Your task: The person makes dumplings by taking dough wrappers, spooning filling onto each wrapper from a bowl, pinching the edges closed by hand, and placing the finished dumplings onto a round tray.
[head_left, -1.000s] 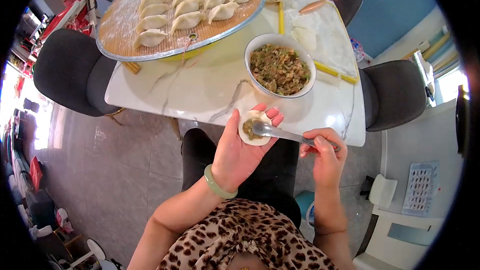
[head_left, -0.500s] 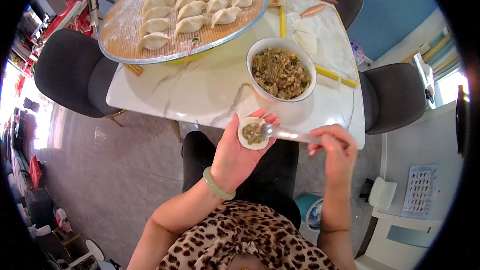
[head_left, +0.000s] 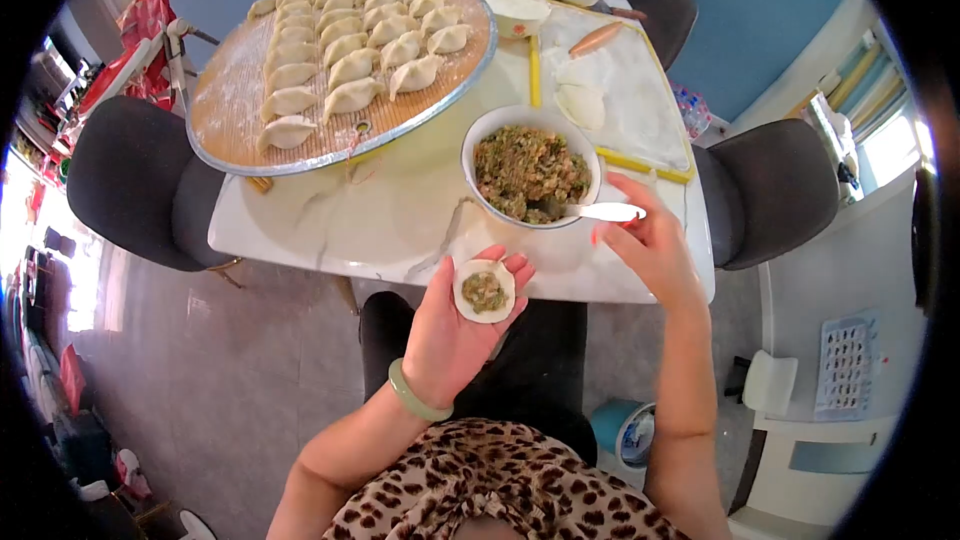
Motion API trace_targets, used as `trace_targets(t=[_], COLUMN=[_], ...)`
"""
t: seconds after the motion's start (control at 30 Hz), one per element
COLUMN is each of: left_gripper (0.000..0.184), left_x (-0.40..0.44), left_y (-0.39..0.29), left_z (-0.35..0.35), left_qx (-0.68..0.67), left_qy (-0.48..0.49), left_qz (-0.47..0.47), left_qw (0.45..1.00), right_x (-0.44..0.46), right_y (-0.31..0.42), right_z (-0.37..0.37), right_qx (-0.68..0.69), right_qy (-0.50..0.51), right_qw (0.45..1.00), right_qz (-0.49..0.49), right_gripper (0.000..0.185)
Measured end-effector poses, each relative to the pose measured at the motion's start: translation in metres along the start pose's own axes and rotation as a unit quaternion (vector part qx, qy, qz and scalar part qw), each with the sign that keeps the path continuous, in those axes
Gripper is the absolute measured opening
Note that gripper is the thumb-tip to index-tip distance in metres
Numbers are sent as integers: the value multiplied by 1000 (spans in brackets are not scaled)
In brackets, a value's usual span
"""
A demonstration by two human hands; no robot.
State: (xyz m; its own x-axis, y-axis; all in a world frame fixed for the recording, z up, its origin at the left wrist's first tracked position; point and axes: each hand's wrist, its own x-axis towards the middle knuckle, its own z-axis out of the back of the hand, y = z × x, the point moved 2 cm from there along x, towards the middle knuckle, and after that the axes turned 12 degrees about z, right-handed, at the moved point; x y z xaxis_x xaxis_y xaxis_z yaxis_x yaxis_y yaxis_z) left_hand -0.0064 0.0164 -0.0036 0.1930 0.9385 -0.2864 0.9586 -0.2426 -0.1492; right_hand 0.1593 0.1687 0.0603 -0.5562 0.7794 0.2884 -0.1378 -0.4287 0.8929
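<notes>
Right hand [head_left: 660,250]: fingers parted about the handle end of the spoon [head_left: 607,212], seemingly released; contact unclear

Spoon's long axis runs left, nearly level, into the bowl [head_left: 515,117], upper centre

Filled wrapper [head_left: 493,316] lower left of those fingers, mid-frame, on left hand's [head_left: 445,335] upturned, unclenched palm

Well left of my left hand [head_left: 455,338] stood a dark grey, round-backed upholstered chair [head_left: 135,175]; right of my right hand [head_left: 657,242], a dark grey padded chair [head_left: 785,190]. Closer to me than that hand sat a round teal bin [head_left: 608,427] on glossy grey floor tiles [head_left: 260,370].
</notes>
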Motion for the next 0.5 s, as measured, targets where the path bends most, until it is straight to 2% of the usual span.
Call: trace_targets(t=[0.03,0.1,0.13,0.2,0.27,0.33,0.4,0.5], left_gripper=[51,52,52,52,53,53,53,54], left_x=[-1,-1,0,0,1,1,-1,-9], left_y=[0,0,2,7,12,16,17,19], left_z=[-1,-3,-5,-10,-16,-19,-22,-22], left_qx=[-2,-10,-7,-5,10,19,28,18], left_qy=[7,14,23,30,22,34,48,23], left_qz=[-4,-6,-1,11,29,23,11,20], left_qw=[1000,1000,1000,999,999,999,998,999], right_x=[-11,-39,-52,-73,-76,-75,-74,-68], right_y=[1,3,2,7,16,17,15,14], right_z=[4,16,11,-13,-38,-50,-56,-56], right_qx=[-1,-181,-183,-229,-223,-200,-276,-272], right_qy=[4,-50,-48,45,79,92,61,70], right_qw=[1000,982,982,962,934,938,883,873], right_qz=[-5,-18,-21,141,267,267,374,398], right_gripper=[19,30,30,35,37,37,37,36])
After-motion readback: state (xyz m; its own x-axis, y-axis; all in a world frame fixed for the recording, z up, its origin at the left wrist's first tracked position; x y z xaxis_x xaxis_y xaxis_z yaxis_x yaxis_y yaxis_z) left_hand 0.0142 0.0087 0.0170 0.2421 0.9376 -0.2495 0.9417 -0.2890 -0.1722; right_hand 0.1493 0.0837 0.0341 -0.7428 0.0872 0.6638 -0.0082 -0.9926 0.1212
